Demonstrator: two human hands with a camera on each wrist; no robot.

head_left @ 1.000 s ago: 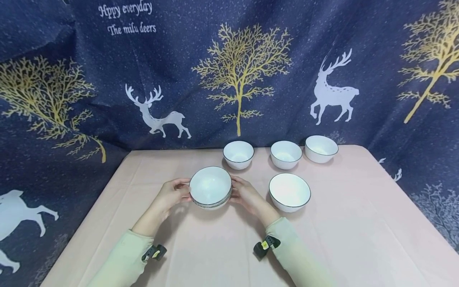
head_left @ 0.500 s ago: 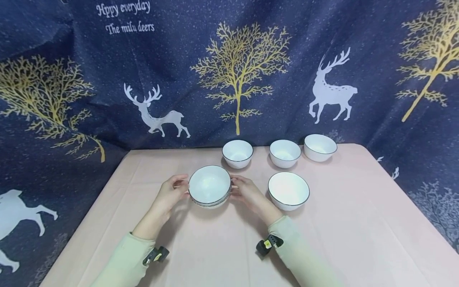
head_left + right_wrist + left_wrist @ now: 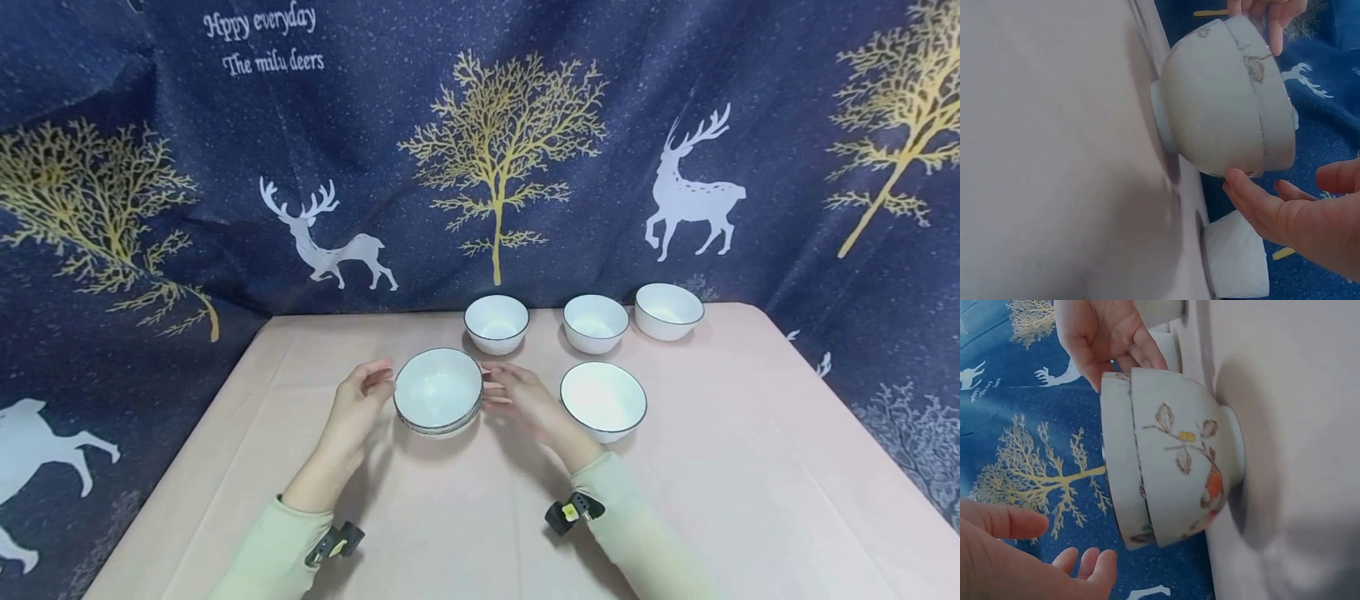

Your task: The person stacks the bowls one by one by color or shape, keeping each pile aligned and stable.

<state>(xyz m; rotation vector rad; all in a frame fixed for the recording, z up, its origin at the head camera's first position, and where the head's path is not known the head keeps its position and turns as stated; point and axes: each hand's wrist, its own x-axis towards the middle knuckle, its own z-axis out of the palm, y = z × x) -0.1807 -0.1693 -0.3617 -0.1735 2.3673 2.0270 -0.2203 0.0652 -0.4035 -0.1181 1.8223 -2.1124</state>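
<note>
Two nested white bowls [image 3: 438,390] with dark rims stand upright on the pink tablecloth in the head view. Brown branches and orange flowers decorate the outer wall of the lower bowl [image 3: 1179,450] in the left wrist view. My left hand [image 3: 358,407] is at the stack's left, its fingers spread and apart from the rim. On the other side, my right hand [image 3: 528,402] has loosely extended fingers close to the stack. In the right wrist view one fingertip [image 3: 1238,181] overlaps the lower bowl's edge; whether it touches I cannot tell.
A plain white bowl [image 3: 603,400] stands right of my right hand. Along the back edge are three more white bowls: one behind the stack [image 3: 497,337], one in the middle [image 3: 596,337], and one at right [image 3: 667,323]. A dark blue cloth [image 3: 450,125] hangs behind.
My fingers have loosened from the sides of the nested bowls, and both forearms have shifted slightly right. The left hand has come away from the rim; the bowls stay in place.
</note>
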